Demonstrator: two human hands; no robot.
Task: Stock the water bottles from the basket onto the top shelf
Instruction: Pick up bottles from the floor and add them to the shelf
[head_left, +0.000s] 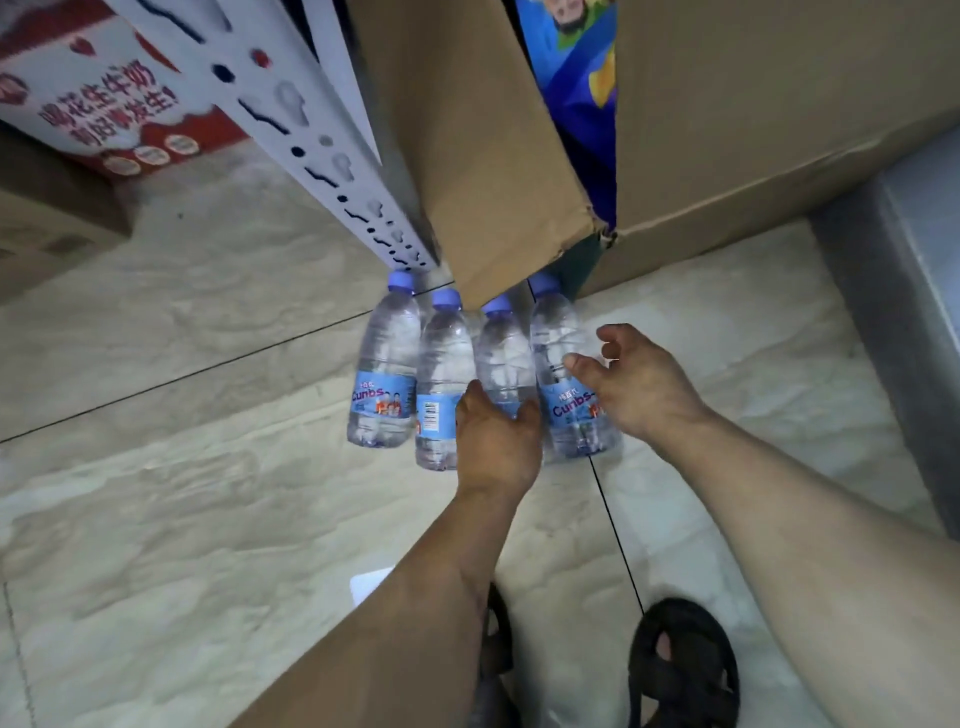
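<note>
Several clear water bottles with light-blue caps and blue labels lie side by side, caps pointing away from me toward the foot of the shelf post. My left hand (496, 441) grips the lower body of the third bottle (504, 358), between the second bottle (441, 364) and the rightmost bottle (558, 332). My right hand (639, 384) hovers at the rightmost bottle's side; its thumb touches the bottle and its fingers are loosely curved, holding nothing. The leftmost bottle (384, 364) lies untouched. No basket is in view.
A white perforated shelf upright (311, 130) runs down to the tiled floor (208, 493). Brown cardboard boxes (467, 156) hang over the bottle caps. A red-and-white milk carton (104, 104) sits at the far left and a grey block (909, 260) at the right. My sandalled foot (680, 670) is below.
</note>
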